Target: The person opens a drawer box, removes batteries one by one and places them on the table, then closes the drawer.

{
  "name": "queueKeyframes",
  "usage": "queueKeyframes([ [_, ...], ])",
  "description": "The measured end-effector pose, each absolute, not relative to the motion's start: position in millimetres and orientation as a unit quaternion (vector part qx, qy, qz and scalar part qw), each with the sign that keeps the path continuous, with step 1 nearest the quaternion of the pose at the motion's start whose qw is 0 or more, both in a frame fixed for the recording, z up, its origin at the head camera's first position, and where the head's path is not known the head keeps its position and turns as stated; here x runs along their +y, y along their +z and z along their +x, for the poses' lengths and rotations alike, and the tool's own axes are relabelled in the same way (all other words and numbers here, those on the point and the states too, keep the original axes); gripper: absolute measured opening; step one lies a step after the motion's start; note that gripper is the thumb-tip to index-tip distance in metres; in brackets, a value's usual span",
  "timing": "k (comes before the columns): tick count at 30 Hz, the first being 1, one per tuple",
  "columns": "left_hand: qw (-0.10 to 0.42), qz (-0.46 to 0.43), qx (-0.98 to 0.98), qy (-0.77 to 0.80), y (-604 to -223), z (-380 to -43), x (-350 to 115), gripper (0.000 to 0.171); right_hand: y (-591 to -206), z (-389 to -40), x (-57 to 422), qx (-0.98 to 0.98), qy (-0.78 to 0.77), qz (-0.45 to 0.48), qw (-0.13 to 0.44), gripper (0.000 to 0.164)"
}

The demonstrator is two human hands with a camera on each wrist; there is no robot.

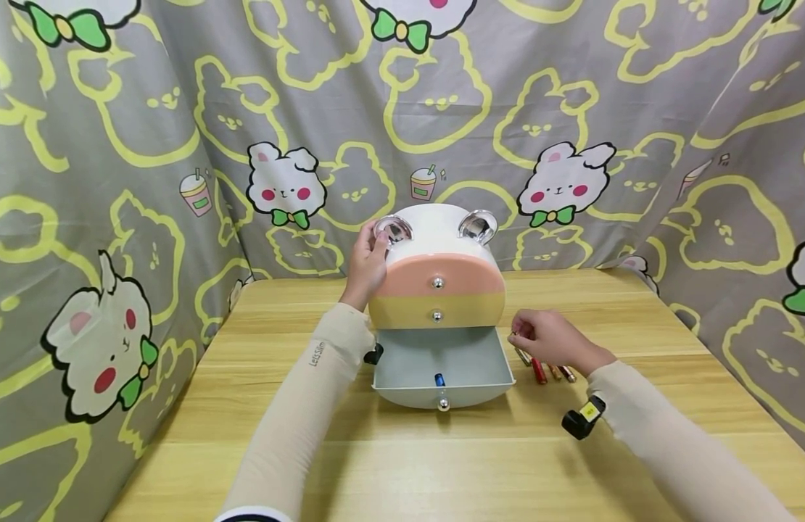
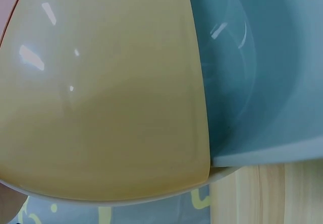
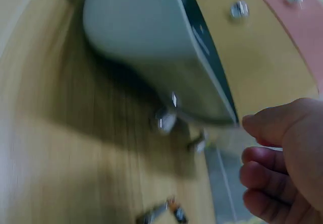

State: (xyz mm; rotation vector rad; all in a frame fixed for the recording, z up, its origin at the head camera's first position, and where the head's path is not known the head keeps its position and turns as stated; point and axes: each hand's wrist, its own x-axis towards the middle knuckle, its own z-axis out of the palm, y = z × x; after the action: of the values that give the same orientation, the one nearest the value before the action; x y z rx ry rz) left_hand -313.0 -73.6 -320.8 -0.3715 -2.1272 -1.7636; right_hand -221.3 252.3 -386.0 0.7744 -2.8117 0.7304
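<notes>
A small drawer cabinet (image 1: 442, 232) with a white top and silver ears stands on the table. Its pink and yellow drawers are closed, while the grey bottom drawer (image 1: 409, 397) is pulled out with a small blue battery (image 1: 439, 379) near its front. My left hand (image 1: 368, 261) grips the cabinet at the left ear, thumb in front. My right hand (image 1: 549, 337) hovers at the drawer's right side, fingers loosely bent, above several small batteries (image 1: 539, 371) on the table. In the right wrist view, the thumb (image 3: 270, 125) is apart from the fingers with nothing visible between them.
The wooden table (image 1: 428, 464) extends in front of the cabinet and to both sides. A grey patterned curtain (image 1: 350, 94) hangs behind and along the sides. Silver knobs (image 1: 438, 316) stick out from the drawer fronts.
</notes>
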Motion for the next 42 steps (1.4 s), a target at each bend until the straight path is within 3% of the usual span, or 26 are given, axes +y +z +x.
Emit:
queueKeyframes([
  [5,0.176,-0.136,-0.742,-0.632,-320.3,-313.3,-72.5,0.036,-382.6,-221.6,226.3,-0.918,0.252,0.293,0.088,0.011],
  [12,0.176,-0.125,-0.751,-0.624,-320.8,-313.2,-73.4,0.036,-385.3,-221.0,192.6,-0.91,0.254,0.324,0.05,0.012],
  [16,0.177,-0.128,-0.751,-0.623,-321.2,-313.9,-74.2,0.037,-389.7,-220.6,174.3,-0.905,0.235,0.355,0.0,0.015],
  [23,0.171,-0.137,-0.745,-0.63,-321.6,-315.0,-75.3,0.037,-395.1,-221.1,151.3,-0.904,0.176,0.363,-0.138,0.026],
  [28,0.173,-0.139,-0.742,-0.632,-322.4,-314.8,-74.6,0.037,-401.3,-226.1,143.1,-0.904,0.157,0.355,-0.177,0.025],
  [34,0.174,-0.14,-0.743,-0.631,-322.3,-314.2,-74.0,0.037,-413.6,-233.3,134.9,-0.899,0.154,0.374,-0.168,0.022],
  [42,0.17,-0.145,-0.741,-0.633,-323.1,-315.8,-75.5,0.038,-421.4,-236.1,129.9,-0.904,0.154,0.39,-0.084,0.026],
])
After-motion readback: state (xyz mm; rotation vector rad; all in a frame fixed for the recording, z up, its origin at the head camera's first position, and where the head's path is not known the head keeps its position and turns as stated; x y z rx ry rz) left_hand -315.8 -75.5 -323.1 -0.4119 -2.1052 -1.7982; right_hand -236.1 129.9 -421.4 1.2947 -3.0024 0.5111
